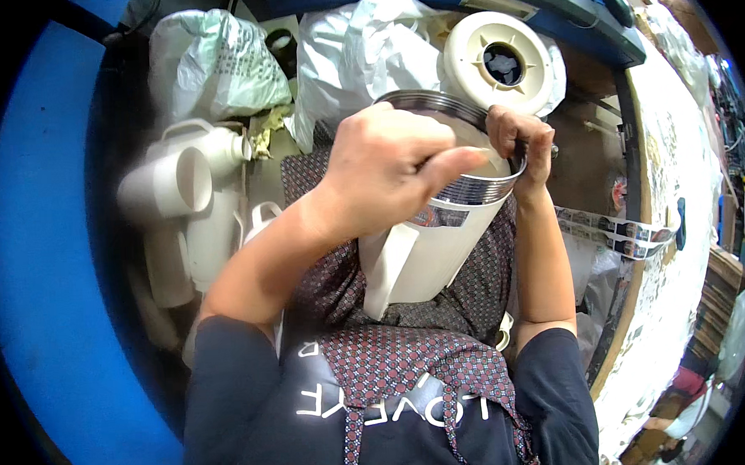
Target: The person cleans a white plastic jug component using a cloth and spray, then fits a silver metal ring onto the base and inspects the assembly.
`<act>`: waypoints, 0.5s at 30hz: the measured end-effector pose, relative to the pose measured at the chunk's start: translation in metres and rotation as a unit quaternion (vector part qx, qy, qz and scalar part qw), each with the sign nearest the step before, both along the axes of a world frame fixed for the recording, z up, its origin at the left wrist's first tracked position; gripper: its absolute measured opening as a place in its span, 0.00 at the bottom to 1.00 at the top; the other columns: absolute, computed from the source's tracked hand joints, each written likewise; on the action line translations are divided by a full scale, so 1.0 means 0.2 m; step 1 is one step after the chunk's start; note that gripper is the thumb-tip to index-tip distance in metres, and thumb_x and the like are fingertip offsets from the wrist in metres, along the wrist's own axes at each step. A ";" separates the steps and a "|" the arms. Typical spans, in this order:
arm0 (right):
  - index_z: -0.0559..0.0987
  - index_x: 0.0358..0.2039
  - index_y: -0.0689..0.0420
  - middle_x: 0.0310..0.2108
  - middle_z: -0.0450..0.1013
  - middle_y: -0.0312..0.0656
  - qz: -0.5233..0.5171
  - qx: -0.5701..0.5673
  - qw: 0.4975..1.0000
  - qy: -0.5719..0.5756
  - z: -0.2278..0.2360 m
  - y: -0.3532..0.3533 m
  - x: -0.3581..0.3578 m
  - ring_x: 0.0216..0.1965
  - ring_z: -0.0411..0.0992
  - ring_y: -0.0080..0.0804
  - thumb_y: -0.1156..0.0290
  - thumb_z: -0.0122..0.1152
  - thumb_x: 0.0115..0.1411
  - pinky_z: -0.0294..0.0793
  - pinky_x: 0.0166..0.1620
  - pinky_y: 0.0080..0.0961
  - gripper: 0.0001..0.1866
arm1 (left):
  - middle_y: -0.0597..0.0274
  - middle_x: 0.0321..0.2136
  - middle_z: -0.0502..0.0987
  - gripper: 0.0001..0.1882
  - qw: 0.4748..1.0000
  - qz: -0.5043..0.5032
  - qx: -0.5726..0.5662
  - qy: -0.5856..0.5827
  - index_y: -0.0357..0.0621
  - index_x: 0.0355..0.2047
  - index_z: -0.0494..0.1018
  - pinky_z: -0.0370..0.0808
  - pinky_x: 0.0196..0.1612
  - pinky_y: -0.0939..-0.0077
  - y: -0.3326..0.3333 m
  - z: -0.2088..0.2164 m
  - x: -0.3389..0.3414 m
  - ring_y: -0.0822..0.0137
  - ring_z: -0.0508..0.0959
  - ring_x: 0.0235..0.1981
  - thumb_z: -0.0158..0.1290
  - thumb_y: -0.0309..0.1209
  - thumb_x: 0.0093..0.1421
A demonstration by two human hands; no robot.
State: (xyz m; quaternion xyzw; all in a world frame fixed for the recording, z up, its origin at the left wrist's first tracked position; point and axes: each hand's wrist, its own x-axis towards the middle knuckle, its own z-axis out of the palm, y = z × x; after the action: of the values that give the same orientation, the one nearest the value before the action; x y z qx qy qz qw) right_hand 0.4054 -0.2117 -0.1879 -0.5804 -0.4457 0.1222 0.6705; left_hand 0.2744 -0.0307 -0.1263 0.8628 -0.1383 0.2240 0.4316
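A white jug (440, 263) with a handle stands tilted between my thighs, resting on a dark patterned cloth. A shiny metal band (477, 190) circles its mouth. My left hand (390, 165) is closed in a fist over the near left side of the mouth, thumb stretched to the right. Its curled fingers face away, so what they hold is hidden. At the right side of the mouth, my right hand (521, 141) has its fingers hooked over the rim and closed on the metal band. Part of the jug's inside shows between the hands.
Several white jugs (210, 231) lie piled at the left. White plastic bags (364, 50) and a cream ring-shaped piece (462, 66) with a dark centre are at the back. A label strip (613, 232) hangs at the right, beside a worn pale surface (671, 219). A blue panel (49, 247) borders the left.
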 end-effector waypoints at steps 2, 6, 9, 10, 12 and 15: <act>0.55 0.10 0.55 0.12 0.52 0.33 -0.003 0.027 1.000 -0.005 -0.01 0.02 0.00 0.18 0.50 0.26 0.45 0.40 0.66 0.46 0.24 0.26 0.33 | 0.58 0.12 0.67 0.13 0.999 0.002 0.014 0.036 0.39 0.19 0.75 0.64 0.22 0.69 -0.02 -0.02 0.03 0.60 0.68 0.14 0.53 0.30 0.60; 0.56 0.10 0.54 0.10 0.49 0.31 -0.078 0.044 0.992 0.085 -0.02 0.02 -0.04 0.17 0.47 0.23 0.60 0.41 0.69 0.45 0.25 0.26 0.28 | 0.58 0.11 0.67 0.11 0.997 -0.052 -0.047 0.044 0.38 0.19 0.76 0.65 0.21 0.70 0.05 -0.11 0.12 0.61 0.69 0.13 0.54 0.26 0.58; 0.57 0.11 0.54 0.10 0.51 0.32 -0.088 0.030 0.993 0.068 0.01 0.01 -0.09 0.17 0.47 0.22 0.62 0.41 0.69 0.45 0.26 0.25 0.27 | 0.59 0.10 0.64 0.15 0.991 -0.084 -0.103 0.025 0.36 0.15 0.70 0.64 0.21 0.69 0.08 -0.18 0.16 0.61 0.66 0.13 0.50 0.25 0.60; 0.57 0.11 0.54 0.10 0.52 0.32 -0.104 0.019 0.992 0.063 0.04 0.01 -0.10 0.17 0.48 0.23 0.62 0.41 0.69 0.46 0.26 0.26 0.27 | 0.58 0.10 0.63 0.17 0.992 -0.095 -0.086 0.009 0.37 0.14 0.67 0.63 0.21 0.68 0.11 -0.21 0.20 0.61 0.66 0.13 0.50 0.25 0.60; 0.57 0.12 0.54 0.11 0.52 0.33 -0.133 -0.002 0.990 0.051 0.07 0.01 -0.13 0.17 0.48 0.23 0.62 0.41 0.69 0.46 0.26 0.26 0.27 | 0.59 0.10 0.62 0.21 0.988 -0.109 -0.111 -0.006 0.39 0.12 0.61 0.62 0.22 0.68 0.12 -0.27 0.23 0.61 0.64 0.13 0.46 0.29 0.64; 0.59 0.13 0.55 0.12 0.54 0.34 -0.161 -0.001 0.986 -0.035 0.08 0.01 -0.13 0.17 0.51 0.26 0.61 0.45 0.67 0.49 0.26 0.27 0.25 | 0.62 0.10 0.62 0.29 0.980 -0.118 -0.162 0.009 0.42 0.10 0.56 0.62 0.25 0.69 0.16 -0.32 0.29 0.63 0.62 0.14 0.37 0.42 0.68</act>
State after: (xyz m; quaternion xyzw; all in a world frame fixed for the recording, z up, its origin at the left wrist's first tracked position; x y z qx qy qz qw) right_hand 0.3786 -0.2099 -0.1719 -0.6496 -0.3695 -0.0075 0.6644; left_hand 0.3330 0.0015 -0.1895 0.7608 -0.1967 0.1835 0.5906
